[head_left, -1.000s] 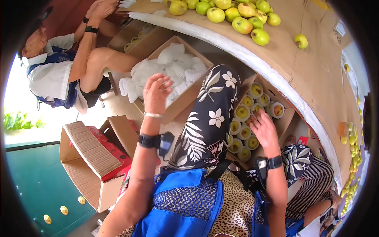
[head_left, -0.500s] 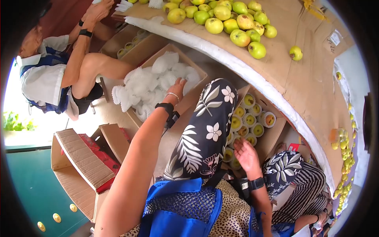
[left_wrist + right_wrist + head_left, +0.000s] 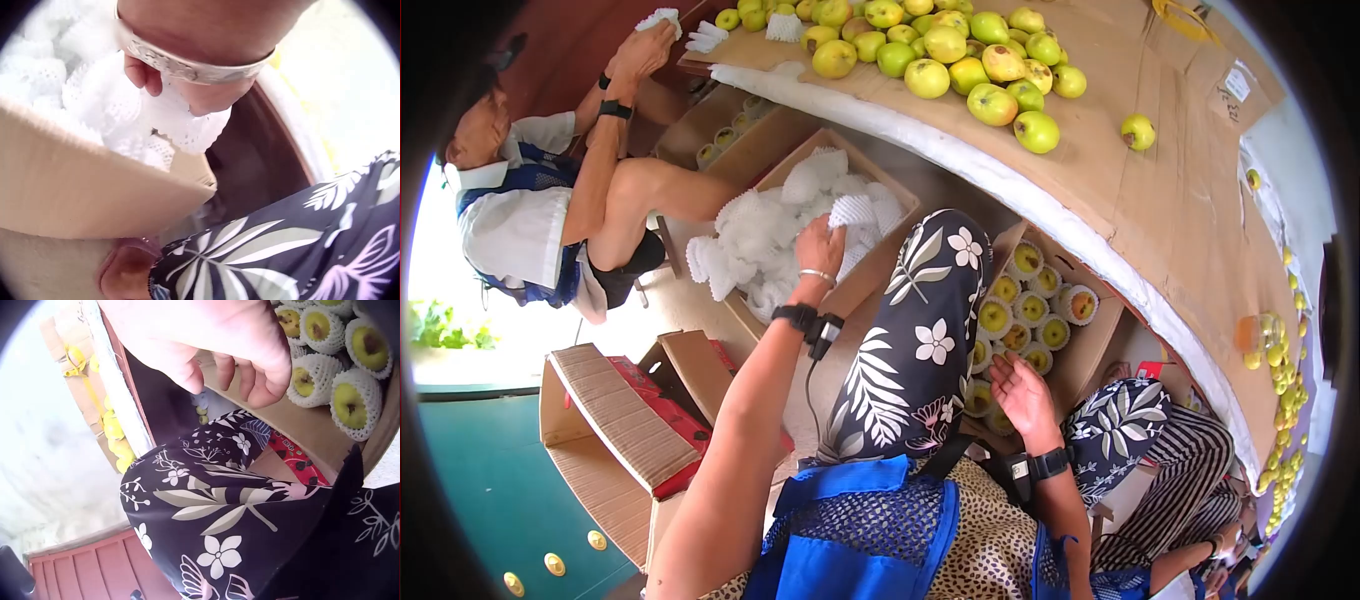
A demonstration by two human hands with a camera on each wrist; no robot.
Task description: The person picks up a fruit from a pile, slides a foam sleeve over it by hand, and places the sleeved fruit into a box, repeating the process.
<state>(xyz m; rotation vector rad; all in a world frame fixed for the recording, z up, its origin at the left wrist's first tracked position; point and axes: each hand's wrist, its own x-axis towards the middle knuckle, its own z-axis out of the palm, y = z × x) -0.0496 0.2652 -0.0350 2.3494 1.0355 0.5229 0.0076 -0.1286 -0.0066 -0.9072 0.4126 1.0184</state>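
Note:
My left hand (image 3: 820, 248) pinches a white foam net sleeve (image 3: 853, 211) above a carton (image 3: 882, 228) heaped with more foam nets (image 3: 750, 235). In the left wrist view, the pinched foam net (image 3: 199, 130) hangs near the carton's corner, most of the fingers hidden behind the hand. My right hand (image 3: 1025, 395) has nothing in it; its fingers are relaxed beside a second carton (image 3: 1090, 352). That one holds yellow-green apples (image 3: 995, 318) in white foam nets, blossom ends up. In the right wrist view, the right hand (image 3: 231, 344) overlaps the carton's edge.
Loose apples (image 3: 940, 75) are piled on a cardboard-covered table (image 3: 1100, 190) ahead. Another person (image 3: 530, 200) sits at the left, hands raised with a foam net. An opened carton (image 3: 620, 420) lies at lower left. My patterned trouser leg (image 3: 920, 320) stands between the two cartons.
My left hand has reached into the foam nets and come up with one pinched. The right hand has drawn back from over the apples to the carton's near side.

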